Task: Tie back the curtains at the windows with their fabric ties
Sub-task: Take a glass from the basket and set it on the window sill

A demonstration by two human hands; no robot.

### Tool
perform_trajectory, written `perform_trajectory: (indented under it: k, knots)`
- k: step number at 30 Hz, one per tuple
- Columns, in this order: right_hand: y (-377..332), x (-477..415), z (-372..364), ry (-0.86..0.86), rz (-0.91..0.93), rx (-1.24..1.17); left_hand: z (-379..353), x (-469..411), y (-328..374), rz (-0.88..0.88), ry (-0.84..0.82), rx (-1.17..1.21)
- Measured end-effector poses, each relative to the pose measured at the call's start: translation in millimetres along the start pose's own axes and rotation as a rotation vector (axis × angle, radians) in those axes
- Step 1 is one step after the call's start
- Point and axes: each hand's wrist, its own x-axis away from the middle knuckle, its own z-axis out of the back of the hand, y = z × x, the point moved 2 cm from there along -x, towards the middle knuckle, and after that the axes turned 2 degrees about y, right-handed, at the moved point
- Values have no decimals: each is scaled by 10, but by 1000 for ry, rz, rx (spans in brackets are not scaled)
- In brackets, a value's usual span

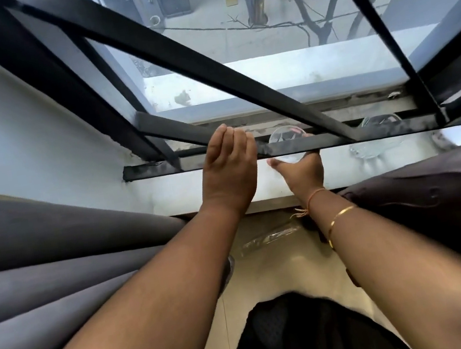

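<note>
Head view looks down at a white window sill [165,190] with two bare arms reaching out to it. A grey curtain [56,262] hangs in soft folds at the left end of the sill. A dark curtain [439,201] is bunched up at the right end of the sill. Neither hand touches a curtain. The left hand [227,171] is wide, with its fingers straight and close together. It rests on a black bar [338,138] that runs along just above the sill. The right hand [302,170] is near the middle of the sill and holds a glass bowl [286,135]. Its thumb is on the left side of the bowl, and the bar hides part of its fingers and part of the bowl. A second glass bowl [380,135] sits on the sill farther to the right, apart from the hand. The right arm wears a gold bangle [338,217]. Below the sill is a pale floor [284,271] with a bit of clear plastic [269,237] lying on it.
</note>
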Motion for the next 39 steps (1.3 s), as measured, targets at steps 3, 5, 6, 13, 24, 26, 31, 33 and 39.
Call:
perform_trajectory:
  k: [3,5,6,13,24,26,31,33,39]
  knots:
    - [-10,76,54,4,14,67,81,-11,54,33,-83,34]
    - [23,178,99,-1,15,112,152,-24,53,68,-179,2]
    - [52,242,121,-8,7,129,152,-23,48,71,-241,-13]
    - [101,908,317,-129,52,191,305,386,50,65,-432,144]
    - [-336,2294,1489,-288,201,75,1607,1438,521,135,-625,335]
    - [-431,2580,1840,-278,225,131,1961,1435,618,96,-573,368]
    - [-624,3160,2696,-224,299,104,2757,1480,835,-42,-484,419]
    - [-665,3347,3028,-187,314,111,3057,1503,939,-71,-478,434]
    - [-588,3717,3903,-104,311,38,3793,1548,1453,-89,-492,572]
